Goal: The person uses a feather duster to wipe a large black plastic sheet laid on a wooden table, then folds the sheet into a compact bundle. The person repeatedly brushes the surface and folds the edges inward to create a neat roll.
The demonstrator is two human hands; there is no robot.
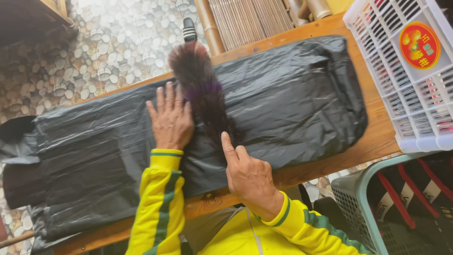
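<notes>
Right hand (250,177) nearest, forefinger out, touching low end of dark feather bundle (203,92), left hand (171,118) open flat just left of it, both on black plastic sheet (302,94) over wooden surface (377,137), white crate (415,71) far right

I see a black plastic sheet (292,99), a dark brown, purple-tinged hair bundle (205,92), yellow green-striped sleeves (163,203), and a white crate (415,89).
</notes>
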